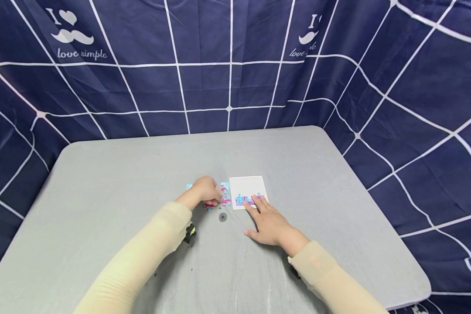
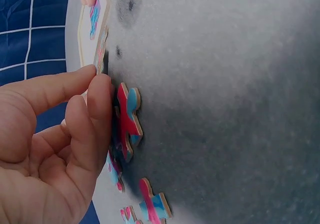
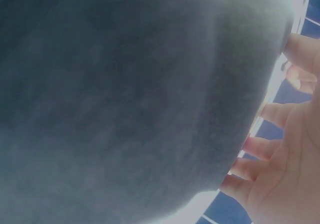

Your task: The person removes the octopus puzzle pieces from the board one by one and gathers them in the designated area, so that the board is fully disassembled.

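Note:
My left hand [image 1: 207,189] is over several jigsaw pieces, thumb and forefinger pinching the edge of a pink-and-blue jigsaw piece [image 1: 226,200] just left of a white puzzle tray [image 1: 247,184]. Another light-blue piece [image 1: 225,186] lies directly behind that one. Below the hand, a red-and-blue piece [image 2: 129,116] shows in the left wrist view. My right hand [image 1: 271,224] has its fingers spread, the tips resting on the tray's near side. Joined purple-and-blue pieces [image 1: 241,200] fill the near strip inside the tray, partly covered by those fingers.
A grey cloth-covered table [image 1: 133,174] carries everything. Further loose pieces [image 2: 156,206] lie left of the left hand. A dark spot [image 1: 223,216] marks the cloth near the tray. Navy curtains [image 1: 204,87] with white lines hang behind and at the sides.

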A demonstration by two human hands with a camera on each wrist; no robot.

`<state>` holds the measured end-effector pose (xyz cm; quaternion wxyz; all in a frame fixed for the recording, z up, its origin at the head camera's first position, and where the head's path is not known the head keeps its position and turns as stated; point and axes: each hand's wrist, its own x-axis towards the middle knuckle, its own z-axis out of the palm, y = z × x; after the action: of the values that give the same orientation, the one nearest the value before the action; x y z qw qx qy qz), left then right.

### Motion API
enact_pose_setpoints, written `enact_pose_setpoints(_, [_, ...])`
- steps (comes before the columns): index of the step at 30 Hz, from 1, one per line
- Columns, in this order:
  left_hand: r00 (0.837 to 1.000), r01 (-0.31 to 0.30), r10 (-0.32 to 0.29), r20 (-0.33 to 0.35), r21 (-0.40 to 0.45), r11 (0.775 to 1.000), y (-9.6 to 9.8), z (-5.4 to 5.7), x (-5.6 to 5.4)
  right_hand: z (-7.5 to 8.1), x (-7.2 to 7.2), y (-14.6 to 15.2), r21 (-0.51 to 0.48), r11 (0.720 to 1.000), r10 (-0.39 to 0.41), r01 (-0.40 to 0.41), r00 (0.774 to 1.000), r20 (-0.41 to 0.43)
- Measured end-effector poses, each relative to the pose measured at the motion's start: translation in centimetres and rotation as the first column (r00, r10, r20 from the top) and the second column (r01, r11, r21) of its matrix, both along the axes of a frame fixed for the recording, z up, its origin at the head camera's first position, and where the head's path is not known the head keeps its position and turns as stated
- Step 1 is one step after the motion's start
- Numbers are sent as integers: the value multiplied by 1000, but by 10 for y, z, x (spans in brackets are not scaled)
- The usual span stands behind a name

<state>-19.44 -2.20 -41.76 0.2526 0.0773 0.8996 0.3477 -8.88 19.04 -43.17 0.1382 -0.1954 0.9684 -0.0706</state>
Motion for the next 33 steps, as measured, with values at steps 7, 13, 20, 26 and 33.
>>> enact_pose_setpoints(7, [1000, 0, 0, -10, -37, 999, 0, -1, -2, 1, 1, 0, -12, 1000, 3, -3, 1000, -2])
enact_pose_setpoints(13, [1000, -9, 10, -15, 49, 999, 0, -4, -2, 1, 0, 1, -1, 1000, 8, -8, 1000, -11])
enact_pose_setpoints(20, [1000, 6, -3, -17, 159, 987, 4, -6, -1, 0, 0, 1, -7, 1000, 11, -11, 1000, -24])
enact_pose_setpoints(26, [1000, -8, 11, -15, 210, 978, 11, -8, 1, -1, 0, 1, -9, 1000, 8, -8, 1000, -21])
enact_pose_setpoints(33, [999, -31, 39, -19, 307, 951, 20, -13, 2, -1, 0, 2, -8, 1000, 11, -11, 999, -32])
